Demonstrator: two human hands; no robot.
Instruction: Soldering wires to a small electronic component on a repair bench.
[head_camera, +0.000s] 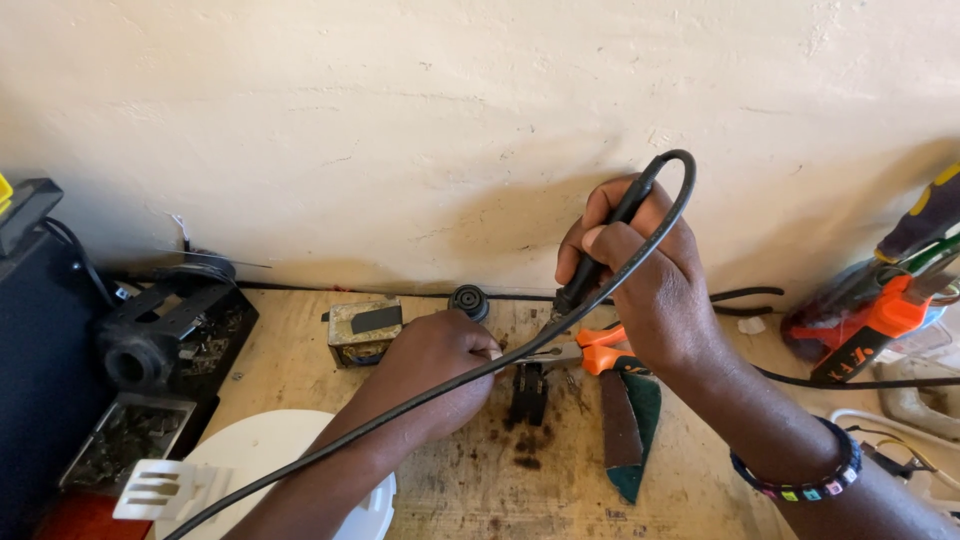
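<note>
Wall: pale cracked plaster (400, 120), rising behind both hands.
Bench: worn wooden top (470, 480), scorched dark just below the fingers.
Black machine: bulky casing (40, 360), well out past the left forearm.
White disc: round plastic cover (265, 450), under the left forearm.
Left hand: (440, 365), fingers curled tight around something small pressed near the dark part; what they pinch is hidden.
Right hand: (640, 270), fingers wrapped around the black soldering iron (600, 250) like a pen.
Iron's axis: slanting from upper right down to lower left, tip dropping just beyond the left fingertips.
Cable: black cord (400, 400), looping over the right knuckles, then crossing the left arm.
Pliers: orange-handled pair (590, 352), lying beneath the right palm, nose toward the left fingers.
Dark part: small black component (528, 395), on the bench just below the tip, between the hands; the left hand is nearer.
Metal box: tarnished block (362, 330), just left of the left knuckles.
</note>
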